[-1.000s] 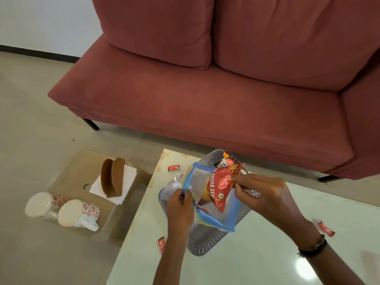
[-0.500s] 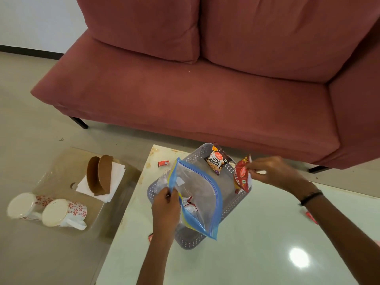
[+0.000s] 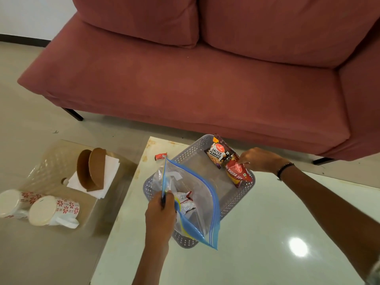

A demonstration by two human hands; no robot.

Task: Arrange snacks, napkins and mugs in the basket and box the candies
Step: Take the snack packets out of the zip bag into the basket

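Observation:
A grey perforated basket (image 3: 185,156) stands on the glossy white table (image 3: 267,233). Against its far wall leans a salted peanuts packet (image 3: 218,154). My right hand (image 3: 257,159) pinches the top of a red bhujia sev packet (image 3: 236,174), which stands inside the basket's right corner. My left hand (image 3: 160,217) grips the rim of a clear zip bag (image 3: 197,198) with a blue seal, held over the basket's near half. A silver snack packet (image 3: 186,202) lies inside the bag. One red candy (image 3: 160,156) lies on the table left of the basket.
A low side table (image 3: 51,243) to the left carries two white mugs with red flowers (image 3: 53,210) lying on their sides, and white napkins (image 3: 109,169) in a brown holder (image 3: 90,169). A red sofa (image 3: 185,79) stands behind the table.
My right hand pulled the red packet out of the zip bag and carried it right and down into the basket's right corner. My left hand kept hold of the bag.

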